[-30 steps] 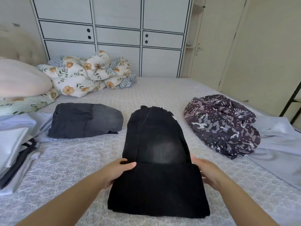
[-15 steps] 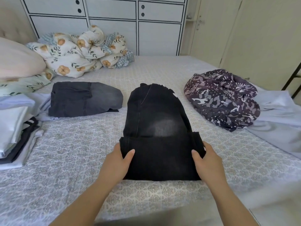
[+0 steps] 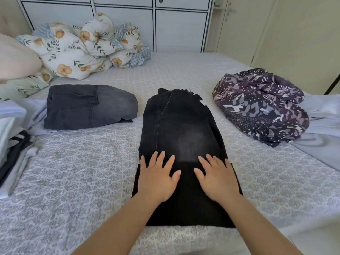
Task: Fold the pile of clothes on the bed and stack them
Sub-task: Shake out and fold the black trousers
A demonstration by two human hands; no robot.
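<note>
I had both the left hand and the right hand flat, fingers spread and holding nothing, pressing the near fold of the black jeans, whose long axis ran away from me along the bed.

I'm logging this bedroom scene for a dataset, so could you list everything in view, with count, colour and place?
black jeans: 1, black with a faded patch, part-folded, centre of the bed
folded grey jeans: 1, dark grey, left of the black jeans
patterned garment: 1, purple and grey print, crumpled, to the right
light blue cloth: 1, pale blue, unfolded, far right
stack of folded clothes: 1, white, grey and black, left edge
floral duvet: 1, white with tan flowers, bundled at the far left
pillow: 1, pale pink, far left
bedspread: 1, grey patterned
wardrobe: 1, white, behind the bed
left hand: flat on the black jeans
right hand: flat on the black jeans
</note>
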